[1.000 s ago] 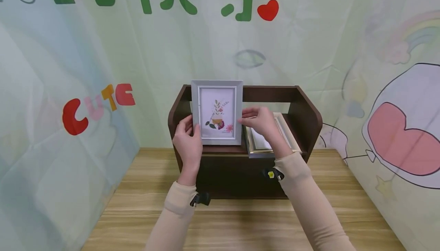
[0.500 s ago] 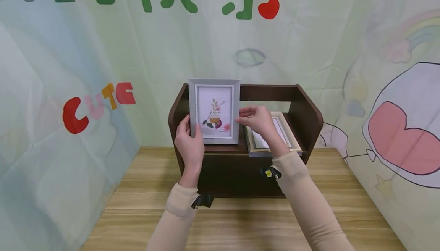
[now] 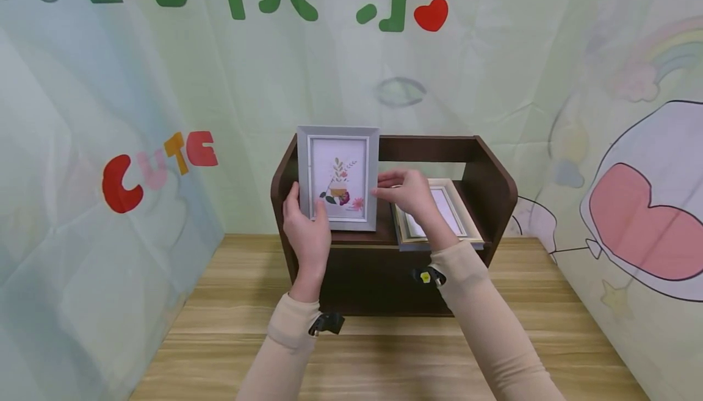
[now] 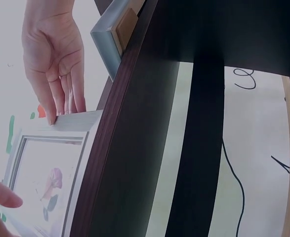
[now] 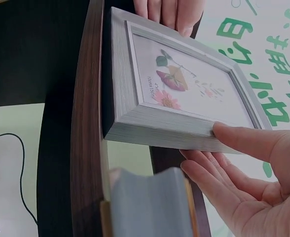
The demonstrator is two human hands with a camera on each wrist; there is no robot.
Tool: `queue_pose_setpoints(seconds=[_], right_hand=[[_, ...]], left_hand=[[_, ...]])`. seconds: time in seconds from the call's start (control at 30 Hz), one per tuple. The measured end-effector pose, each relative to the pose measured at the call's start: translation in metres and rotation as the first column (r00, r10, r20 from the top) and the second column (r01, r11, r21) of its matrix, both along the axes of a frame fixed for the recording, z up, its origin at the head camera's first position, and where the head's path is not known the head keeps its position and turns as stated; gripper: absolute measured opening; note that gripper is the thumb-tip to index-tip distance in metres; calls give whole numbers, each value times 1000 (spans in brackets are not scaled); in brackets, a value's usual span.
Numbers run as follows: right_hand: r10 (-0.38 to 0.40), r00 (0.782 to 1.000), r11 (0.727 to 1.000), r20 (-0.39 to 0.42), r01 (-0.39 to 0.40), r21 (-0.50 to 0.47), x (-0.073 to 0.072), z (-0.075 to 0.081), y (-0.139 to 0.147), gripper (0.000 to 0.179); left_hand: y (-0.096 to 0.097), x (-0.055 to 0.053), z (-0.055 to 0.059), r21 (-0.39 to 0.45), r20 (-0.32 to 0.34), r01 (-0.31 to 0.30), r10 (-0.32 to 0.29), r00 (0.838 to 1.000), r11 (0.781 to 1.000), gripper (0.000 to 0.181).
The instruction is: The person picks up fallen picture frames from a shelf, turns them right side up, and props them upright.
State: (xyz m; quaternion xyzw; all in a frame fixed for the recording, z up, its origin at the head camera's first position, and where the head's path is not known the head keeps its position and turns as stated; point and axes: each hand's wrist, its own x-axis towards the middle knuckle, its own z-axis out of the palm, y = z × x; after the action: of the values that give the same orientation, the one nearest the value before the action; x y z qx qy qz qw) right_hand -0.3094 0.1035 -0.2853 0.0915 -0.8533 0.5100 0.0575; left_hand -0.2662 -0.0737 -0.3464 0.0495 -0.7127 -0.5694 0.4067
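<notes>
A grey picture frame [image 3: 370, 163] with a flower print stands upright on the upper shelf of a dark brown rack [image 3: 379, 282], at its left side. My left hand [image 3: 309, 230] holds the frame's left edge, thumb over the front and fingers behind. At the opposite edge, my right hand [image 3: 409, 193] pinches it; the right wrist view shows the thumb [image 5: 243, 138] on the side and the fingers [image 5: 209, 173] behind. Beside it lies a stack of picture frames [image 3: 458, 205], cream one on top, partly hidden by my right wrist.
The rack's right side panel [image 3: 494, 199] rises beyond the stack, and a back rail [image 3: 423, 149] runs across the top. Below is a wood-grain table [image 3: 230, 328]. Printed cloth [image 3: 263, 83] hangs behind and at both sides.
The upright picture frame has shifted a little to the left along the shelf, with both hands keeping hold of its edges. The stacked frames stay put.
</notes>
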Motion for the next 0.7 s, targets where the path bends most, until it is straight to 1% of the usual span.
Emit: queue_pose_setpoints(seconds=[0.2, 0.27, 0.33, 0.4, 0.5, 0.57, 0.6, 0.67, 0.7], right_hand=[[2, 1000, 1000, 4, -2, 4, 0, 0, -1, 34], [7, 1000, 1000, 10, -7, 1, 0, 0, 0, 34], [22, 1000, 1000, 18, -22, 0, 1, 0, 2, 35], [40, 999, 999, 26, -40, 4, 2, 0, 7, 36], [49, 998, 998, 44, -51, 34, 5, 0, 18, 38], [41, 998, 997, 54, -44, 65, 8, 0, 28, 40], [26, 998, 996, 59, -31, 86, 10, 1, 32, 40], [2, 998, 993, 61, -9, 121, 13, 2, 41, 41], [-14, 998, 990, 61, 5, 140, 15, 3, 46, 42]], left_hand=[[1, 0, 0, -5, -4, 4, -4, 1000, 1000, 55], [2, 0, 0, -14, -15, 4, -4, 1000, 1000, 55], [3, 1, 1, -44, -51, -9, 7, 999, 999, 56], [6, 2, 0, -90, -102, -32, 23, 994, 995, 57], [13, 4, -1, -170, -193, -69, 35, 980, 983, 54], [18, 5, -1, -211, -242, -71, 18, 970, 975, 50], [21, 5, 0, -229, -261, -62, 0, 965, 972, 47], [27, 6, 0, -263, -285, -32, -46, 958, 964, 41], [30, 7, 1, -279, -285, -9, -73, 956, 960, 38]])
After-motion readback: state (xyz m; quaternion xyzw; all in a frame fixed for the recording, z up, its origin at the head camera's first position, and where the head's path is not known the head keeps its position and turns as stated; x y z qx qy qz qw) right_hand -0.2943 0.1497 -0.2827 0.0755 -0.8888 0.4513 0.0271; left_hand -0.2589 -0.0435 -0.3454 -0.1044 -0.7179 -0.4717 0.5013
